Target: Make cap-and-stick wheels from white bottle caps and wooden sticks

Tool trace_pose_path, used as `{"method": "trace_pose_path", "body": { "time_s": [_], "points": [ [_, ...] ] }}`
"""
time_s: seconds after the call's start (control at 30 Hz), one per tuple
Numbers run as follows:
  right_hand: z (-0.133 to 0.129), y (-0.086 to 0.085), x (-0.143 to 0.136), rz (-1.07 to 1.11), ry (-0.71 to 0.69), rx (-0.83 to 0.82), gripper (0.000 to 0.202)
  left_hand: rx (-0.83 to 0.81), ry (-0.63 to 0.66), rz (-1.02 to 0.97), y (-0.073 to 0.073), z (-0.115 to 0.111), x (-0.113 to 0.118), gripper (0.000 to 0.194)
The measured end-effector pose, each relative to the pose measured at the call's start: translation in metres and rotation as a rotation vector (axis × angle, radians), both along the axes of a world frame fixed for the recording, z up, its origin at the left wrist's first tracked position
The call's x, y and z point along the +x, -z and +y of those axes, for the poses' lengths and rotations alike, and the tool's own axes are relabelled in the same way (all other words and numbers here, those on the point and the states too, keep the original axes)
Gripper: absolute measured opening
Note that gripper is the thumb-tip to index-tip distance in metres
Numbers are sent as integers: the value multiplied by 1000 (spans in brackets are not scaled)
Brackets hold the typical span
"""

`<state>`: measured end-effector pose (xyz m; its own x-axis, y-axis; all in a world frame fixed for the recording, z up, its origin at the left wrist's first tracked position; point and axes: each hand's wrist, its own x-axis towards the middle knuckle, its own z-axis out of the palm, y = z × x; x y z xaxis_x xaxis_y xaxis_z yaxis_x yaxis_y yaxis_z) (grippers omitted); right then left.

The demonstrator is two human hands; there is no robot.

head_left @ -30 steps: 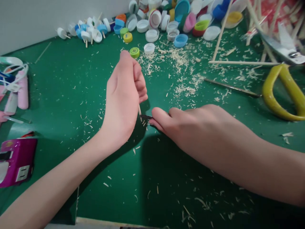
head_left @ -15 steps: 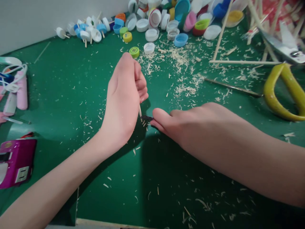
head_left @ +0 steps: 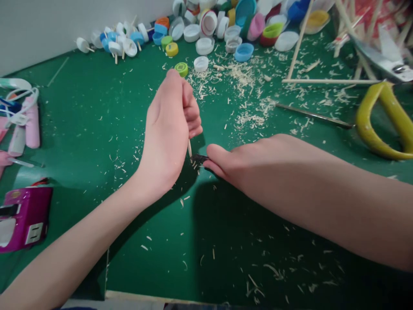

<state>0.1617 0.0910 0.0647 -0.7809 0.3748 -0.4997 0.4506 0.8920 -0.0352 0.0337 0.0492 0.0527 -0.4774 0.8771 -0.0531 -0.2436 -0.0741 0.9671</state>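
My left hand (head_left: pixel 171 125) is closed around a thin wooden stick (head_left: pixel 189 148), whose pale pointed end sticks out below the curled fingers. My right hand (head_left: pixel 245 161) pinches a dark, narrow blade (head_left: pixel 200 158) between thumb and forefinger. The blade's tip is at the end of the stick; whether it touches cannot be made out. Most of the blade is hidden in my right hand. Small wood shavings (head_left: pixel 195 164) lie around that spot on the green table (head_left: pixel 155 258).
Plastic bottle caps (head_left: pixel 206 45) heap along the back, with caps on sticks (head_left: pixel 119 41) to their left. At right are yellow-handled scissors (head_left: pixel 363 116), a thin metal rod (head_left: pixel 312 114) and wooden sticks (head_left: pixel 329 81). A purple box (head_left: pixel 27 217) and a pink glue gun (head_left: pixel 31 125) sit left.
Both hands keep their grips and nearly the same place. The right forearm and wrist have shifted slightly up; the whole view has moved a little.
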Motion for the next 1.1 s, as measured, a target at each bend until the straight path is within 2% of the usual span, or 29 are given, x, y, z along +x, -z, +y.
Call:
{"method": "trace_pose_path", "body": {
  "time_s": [0.2,0.33,0.5,0.7,0.9,1.1],
  "points": [
    [-2,0,2,-10,-34,16,14,18,29,5,0,-1,-3,43],
    [-3,9,12,170,-66,68,25,-22,17,-5,-1,0,-4,47],
    [-7,19,18,301,-124,233,10,-47,-2,-6,-1,2,-4,48],
    [-11,12,11,193,-110,232,27,-31,42,-14,0,1,-5,49],
    [-8,9,10,161,-116,196,21,9,86,13,0,-1,-5,50],
    [-3,4,5,26,-113,140,23,10,95,27,0,0,-7,52]
  ]
}}
